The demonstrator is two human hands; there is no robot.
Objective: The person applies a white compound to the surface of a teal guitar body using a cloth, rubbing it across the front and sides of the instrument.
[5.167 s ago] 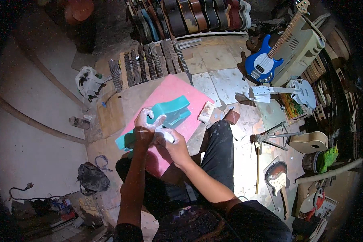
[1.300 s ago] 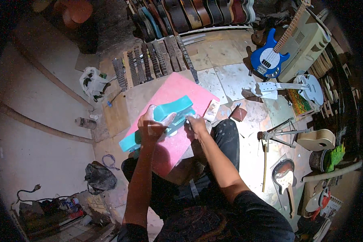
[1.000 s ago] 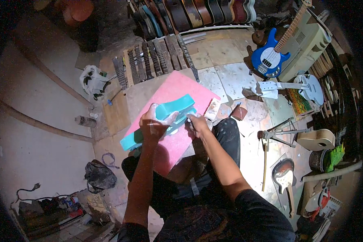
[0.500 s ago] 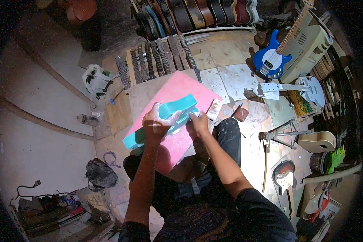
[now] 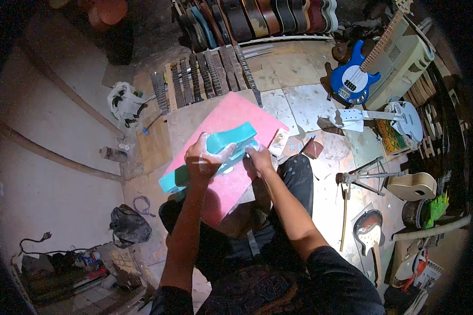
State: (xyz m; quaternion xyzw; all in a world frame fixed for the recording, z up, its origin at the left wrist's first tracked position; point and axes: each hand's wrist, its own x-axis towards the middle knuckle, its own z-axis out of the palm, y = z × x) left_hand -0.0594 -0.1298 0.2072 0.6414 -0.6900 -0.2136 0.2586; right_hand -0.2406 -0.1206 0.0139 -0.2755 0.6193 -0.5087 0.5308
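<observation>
A turquoise solid guitar body (image 5: 230, 137) is tilted on its edge above a pink board (image 5: 231, 107) over my lap. My left hand (image 5: 204, 157) is closed around its upper edge, with whitish dust on the fingers and thumb. At the body's right end, my right hand (image 5: 260, 159) is closed with fingers and thumb against the edge of the body. Whether a small piece lies under those fingers I cannot tell. The body's lower left end (image 5: 173, 180) sticks out past my left wrist. A serrated pale piece (image 5: 279, 142) lies by the board's right corner.
Several guitar necks (image 5: 199, 76) lie in a row beyond the board, with guitar bodies (image 5: 263, 18) racked behind. To the right are a blue bass guitar (image 5: 355, 76), a white guitar (image 5: 404, 118), a metal stand (image 5: 370, 177) and a sunburst body (image 5: 370, 228). A black bag (image 5: 129, 226) lies left.
</observation>
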